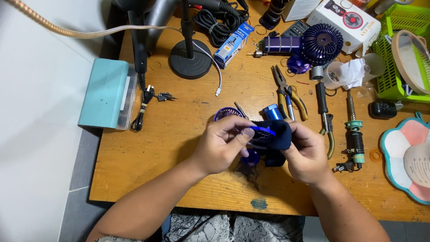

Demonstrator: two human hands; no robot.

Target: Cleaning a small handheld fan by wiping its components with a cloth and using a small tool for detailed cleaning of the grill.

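Note:
Both hands hold a small dark blue fan part (268, 134) with a round grille over the middle of the wooden table (179, 148). My left hand (221, 143) pinches its left side, thumb on the grille rim. My right hand (307, 152) grips its right side from behind. A loose blue round grille (225, 113) lies just beyond my left hand, and a small blue cylinder (271, 110) stands behind the part. A blue piece (251, 157) sits on the table under the hands.
Pliers (286, 89), a screwdriver (323, 103) and a soldering iron (354, 130) lie to the right. A dark blue handheld fan (313, 43), white box (345, 20) and green basket (394, 54) stand at the back right. A black stand base (190, 59) and teal case (105, 94) are at the left.

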